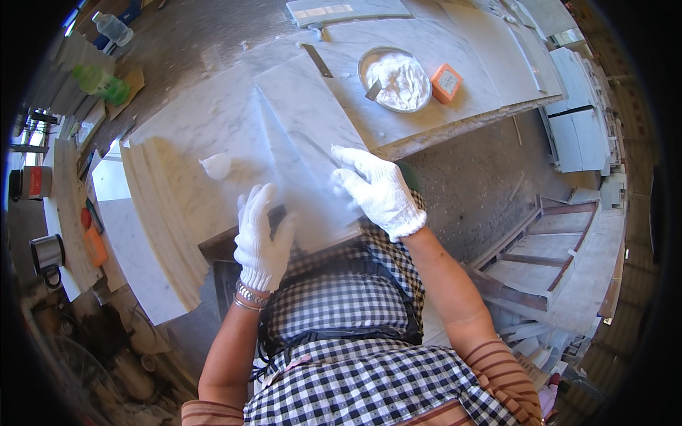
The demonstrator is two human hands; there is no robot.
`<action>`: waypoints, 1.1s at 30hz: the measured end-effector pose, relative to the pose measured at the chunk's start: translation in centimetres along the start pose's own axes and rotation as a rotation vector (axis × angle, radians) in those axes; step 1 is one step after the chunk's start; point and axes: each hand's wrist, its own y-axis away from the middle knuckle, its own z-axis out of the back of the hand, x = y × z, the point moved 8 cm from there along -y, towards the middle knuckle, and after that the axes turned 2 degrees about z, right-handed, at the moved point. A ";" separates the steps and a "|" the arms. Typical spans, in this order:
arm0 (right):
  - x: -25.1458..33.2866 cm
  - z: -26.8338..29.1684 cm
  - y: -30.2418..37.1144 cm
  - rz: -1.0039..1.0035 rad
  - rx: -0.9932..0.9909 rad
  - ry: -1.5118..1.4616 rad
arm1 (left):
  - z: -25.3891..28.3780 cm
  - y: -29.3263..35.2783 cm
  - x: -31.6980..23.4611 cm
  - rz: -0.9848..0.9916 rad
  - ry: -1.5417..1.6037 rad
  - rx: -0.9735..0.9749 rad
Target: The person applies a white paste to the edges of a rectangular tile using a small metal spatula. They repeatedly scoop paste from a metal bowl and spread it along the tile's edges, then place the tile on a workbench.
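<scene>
White knit gloves cover both my hands. My left hand (pixel 261 238) is raised beside the near left part of a pale marble slab (pixel 305 99), fingers up and thumb apart, with nothing visible in it. Over the slab's near right edge is my right hand (pixel 380 190), its index finger stretched out and its other fingers blurred and apart. I see nothing held there. The slab lies on a larger grey-veined marble top (pixel 185 121). A thin dark line runs along the slab toward my right fingertips. A small white lump (pixel 216 166) lies to the left.
Beyond my right hand, a round bowl (pixel 394 79) of white paste with a scraper stands beside an orange box (pixel 447 83). A flat metal strip (pixel 317 61) lies nearby. Bottles (pixel 101 84) and a metal mug (pixel 47 257) are at left; a wooden frame (pixel 536 252) is at right.
</scene>
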 end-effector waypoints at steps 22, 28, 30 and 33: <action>-4.1 6.0 6.3 0.033 -0.317 -0.204 | -7.2 -3.3 -3.7 -0.102 -0.614 0.302; -4.4 6.3 7.0 0.040 -0.310 -0.221 | -7.2 -1.9 -5.3 -0.123 -0.522 0.369; -4.5 6.4 7.2 0.034 -0.315 -0.225 | -7.6 -2.3 -5.4 -0.092 -0.537 0.357; -4.6 6.7 7.6 0.042 -0.327 -0.238 | -8.5 -3.2 -6.0 -0.084 -0.542 0.294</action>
